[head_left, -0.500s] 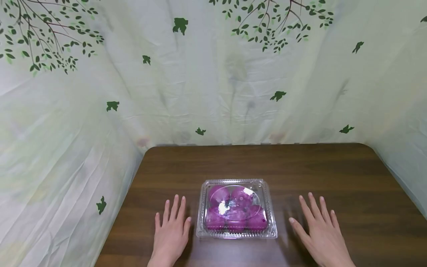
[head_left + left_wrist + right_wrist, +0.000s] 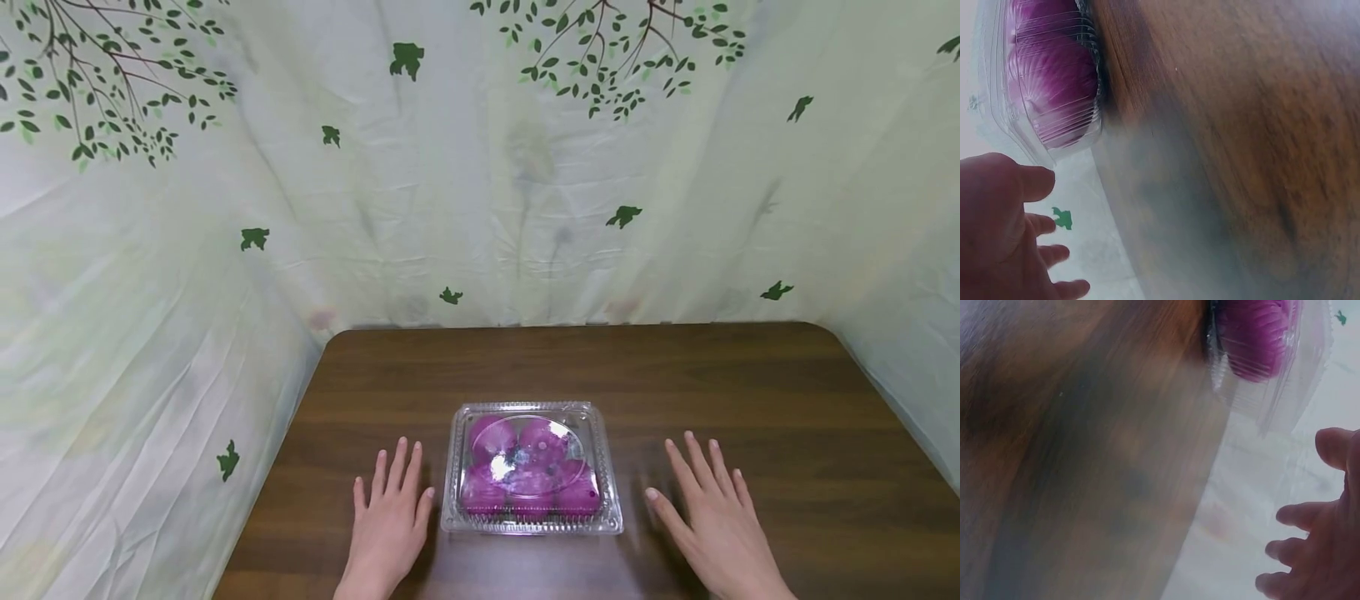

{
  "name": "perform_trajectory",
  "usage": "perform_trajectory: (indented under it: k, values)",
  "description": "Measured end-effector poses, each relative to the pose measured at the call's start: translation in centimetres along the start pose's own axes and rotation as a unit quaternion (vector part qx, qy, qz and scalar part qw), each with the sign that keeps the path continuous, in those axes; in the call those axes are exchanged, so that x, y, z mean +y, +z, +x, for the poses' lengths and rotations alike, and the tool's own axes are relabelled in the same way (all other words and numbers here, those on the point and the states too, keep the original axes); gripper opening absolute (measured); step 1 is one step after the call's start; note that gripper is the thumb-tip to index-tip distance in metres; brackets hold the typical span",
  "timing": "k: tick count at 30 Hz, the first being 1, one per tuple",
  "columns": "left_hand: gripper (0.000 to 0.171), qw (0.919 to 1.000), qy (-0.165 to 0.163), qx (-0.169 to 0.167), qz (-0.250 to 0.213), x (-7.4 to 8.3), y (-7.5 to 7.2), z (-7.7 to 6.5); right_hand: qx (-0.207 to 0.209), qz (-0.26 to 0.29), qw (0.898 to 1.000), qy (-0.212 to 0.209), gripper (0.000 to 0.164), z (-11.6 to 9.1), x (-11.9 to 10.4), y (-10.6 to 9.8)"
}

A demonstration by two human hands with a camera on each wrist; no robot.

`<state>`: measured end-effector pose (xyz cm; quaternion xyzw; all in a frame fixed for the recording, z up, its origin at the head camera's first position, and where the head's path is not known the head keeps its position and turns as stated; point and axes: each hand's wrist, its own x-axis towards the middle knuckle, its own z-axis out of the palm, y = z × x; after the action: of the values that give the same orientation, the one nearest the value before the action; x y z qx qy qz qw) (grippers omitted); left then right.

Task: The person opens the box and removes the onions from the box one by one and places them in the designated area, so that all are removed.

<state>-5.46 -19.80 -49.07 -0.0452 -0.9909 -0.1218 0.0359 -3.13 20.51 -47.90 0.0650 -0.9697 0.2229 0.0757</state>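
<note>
A clear plastic clamshell box (image 2: 532, 529) with its lid down sits on the brown table (image 2: 570, 367), in the middle of the head view. Inside it lie several round, glossy purple things (image 2: 483, 492); their kind cannot be made out through the plastic. My left hand (image 2: 387, 525) is spread to the left of the box, apart from it. To the right, my right hand (image 2: 720, 525) is likewise spread, fingers pointing forward, holding nothing. Both wrist views show the box's side, with purple rounds (image 2: 1057, 94) behind ribbed plastic, beyond each thumb.
A pale fabric backdrop (image 2: 487, 192) with printed branches and green leaves hangs behind the table and along its sides. The table's far edge and rounded corners meet this cloth. Light glares off the box's lid.
Both hands have shifted slightly inward, the left one to the right and the right one to the left. The box stays where it was.
</note>
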Motion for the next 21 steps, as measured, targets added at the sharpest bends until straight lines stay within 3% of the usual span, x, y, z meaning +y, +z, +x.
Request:
perform_trajectory:
  k: [14,21]
  values:
    - [0.061,0.9968,0.046,0.054,-0.037,-0.2,0.5,0.3,0.01,0.03,0.999,-0.037,0.07,1.0,-1.8,0.6]
    - [0.051,0.9846,0.062,0.118,-0.113,0.0,1.0,0.4,0.027,0.059,0.996,-0.065,0.066,1.6,-3.0,1.4]
